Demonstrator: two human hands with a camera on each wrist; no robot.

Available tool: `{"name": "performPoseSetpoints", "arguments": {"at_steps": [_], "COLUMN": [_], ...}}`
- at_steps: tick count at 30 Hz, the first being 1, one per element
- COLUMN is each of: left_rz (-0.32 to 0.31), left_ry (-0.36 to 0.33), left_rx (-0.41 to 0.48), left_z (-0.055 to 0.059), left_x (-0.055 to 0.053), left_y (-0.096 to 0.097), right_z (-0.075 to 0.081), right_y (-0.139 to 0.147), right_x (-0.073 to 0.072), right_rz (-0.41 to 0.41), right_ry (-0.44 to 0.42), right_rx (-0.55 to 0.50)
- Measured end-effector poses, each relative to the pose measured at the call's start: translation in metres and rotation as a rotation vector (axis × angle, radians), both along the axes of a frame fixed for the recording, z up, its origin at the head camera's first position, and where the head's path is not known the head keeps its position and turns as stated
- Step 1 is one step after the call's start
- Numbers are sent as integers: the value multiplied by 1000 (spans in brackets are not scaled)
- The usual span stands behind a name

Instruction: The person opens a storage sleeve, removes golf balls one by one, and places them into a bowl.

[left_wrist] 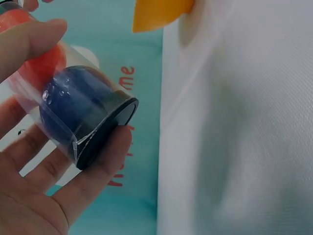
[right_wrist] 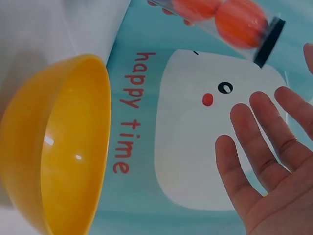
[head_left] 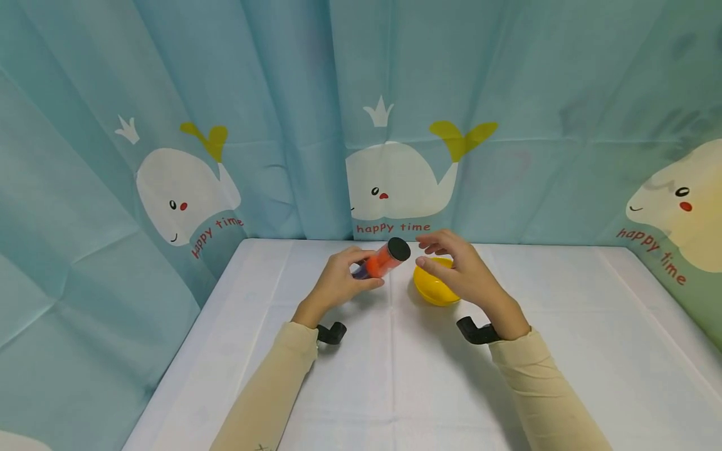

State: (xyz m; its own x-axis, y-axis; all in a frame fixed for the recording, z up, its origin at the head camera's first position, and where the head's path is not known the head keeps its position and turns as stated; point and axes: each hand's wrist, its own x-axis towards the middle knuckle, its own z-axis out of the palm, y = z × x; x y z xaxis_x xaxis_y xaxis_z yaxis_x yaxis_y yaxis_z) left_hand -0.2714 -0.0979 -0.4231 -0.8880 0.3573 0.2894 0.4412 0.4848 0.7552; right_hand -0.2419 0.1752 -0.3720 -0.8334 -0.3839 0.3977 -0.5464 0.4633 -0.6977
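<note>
A person's left hand (head_left: 340, 279) grips a clear tube (head_left: 385, 260) to the left of the yellow bowl (head_left: 433, 290). The thumb lies along one side of the tube and fingers support the other; in the left wrist view one fingertip rests against the dark lower cap (left_wrist: 103, 139). The tube is held above the table, tilted, with its black upper cap (head_left: 399, 249) pointing up and toward the bowl's side. Through the clear wall a dark blue ball (left_wrist: 73, 103) shows at the lower end, farther from the bowl, and orange balls (right_wrist: 242, 23) fill the part nearer the upper cap.

The right hand (head_left: 464, 270) hovers over the right side of the bowl, partly covering it in the head view. Its fingers are extended and spread apart, near the tube's upper cap but separate from it.

The bowl sits on a white-covered table (head_left: 361, 394), its glossy inner wall catching two small highlights. Behind the bowl hangs a blue curtain (head_left: 304, 125) printed with a white whale (head_left: 403, 188) and the red words "happy time" (head_left: 393, 227). Nearer the wearer than the bowl are two beige sleeves (head_left: 265, 391) and a black bracket (head_left: 476, 332) at the right wrist.
</note>
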Motion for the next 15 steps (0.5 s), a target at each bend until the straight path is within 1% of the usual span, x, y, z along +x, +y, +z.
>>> {"name": "performPoseSetpoints", "arguments": {"at_steps": [7, 10, 15], "left_rz": [5, -1, -2], "left_ry": [-20, -33, -44], "left_rx": [-25, -26, -21], "left_z": [6, 9, 12], "left_x": [5, 6, 8], "left_y": [2, 3, 5], "right_z": [-4, -4, -6], "right_y": [-8, -11, -13], "right_x": [0, 1, 0], "right_rz": [12, 0, -12], "right_ry": [-2, -4, 20], "right_rx": [-19, -8, 14]}}
